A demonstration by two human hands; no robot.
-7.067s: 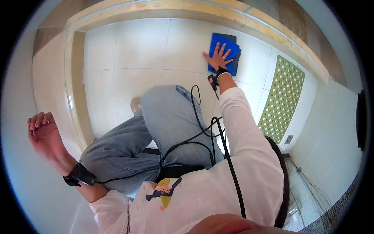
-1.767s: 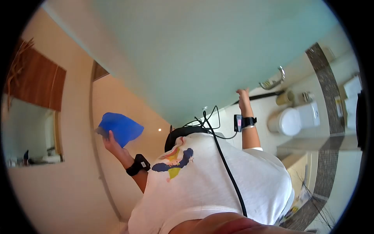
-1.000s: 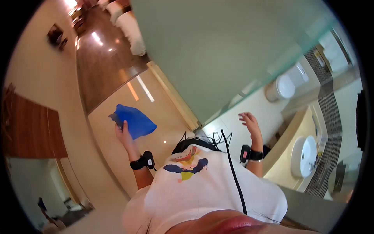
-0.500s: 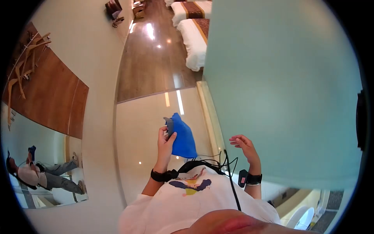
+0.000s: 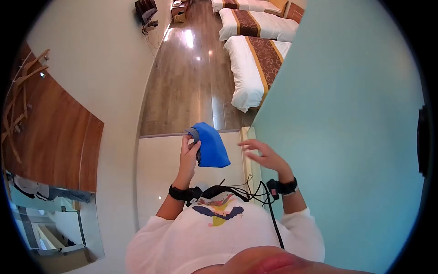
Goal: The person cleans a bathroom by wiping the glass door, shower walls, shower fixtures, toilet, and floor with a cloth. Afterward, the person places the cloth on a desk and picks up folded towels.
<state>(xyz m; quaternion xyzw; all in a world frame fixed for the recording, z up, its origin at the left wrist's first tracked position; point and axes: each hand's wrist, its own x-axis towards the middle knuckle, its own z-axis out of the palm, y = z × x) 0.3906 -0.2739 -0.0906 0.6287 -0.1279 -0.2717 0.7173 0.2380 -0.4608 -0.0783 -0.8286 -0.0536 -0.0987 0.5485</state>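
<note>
A folded blue cloth (image 5: 212,148) with a grey part along its left side hangs in front of my chest. My left hand (image 5: 187,157) is closed on the grey part, thumb on the near side. To the right of the cloth, apart from it, my right hand (image 5: 264,155) holds nothing; its fingers are stretched out and point left toward the cloth. What the cloth is exactly, I cannot make out. Both wrists carry black bands, and black cables (image 5: 255,194) loop in front of my white shirt.
A pale green frosted panel (image 5: 346,114) stands close on the right. Wooden hangers (image 5: 20,86) and a mirror (image 5: 54,228) are on the left wall. Ahead, beyond a floor strip, beds (image 5: 248,73) line the right side of the wooden floor (image 5: 182,86).
The view has moved forward, with more of the beds showing. My right hand has come up and left, closer to the cloth. My left hand keeps its hold and is slightly higher.
</note>
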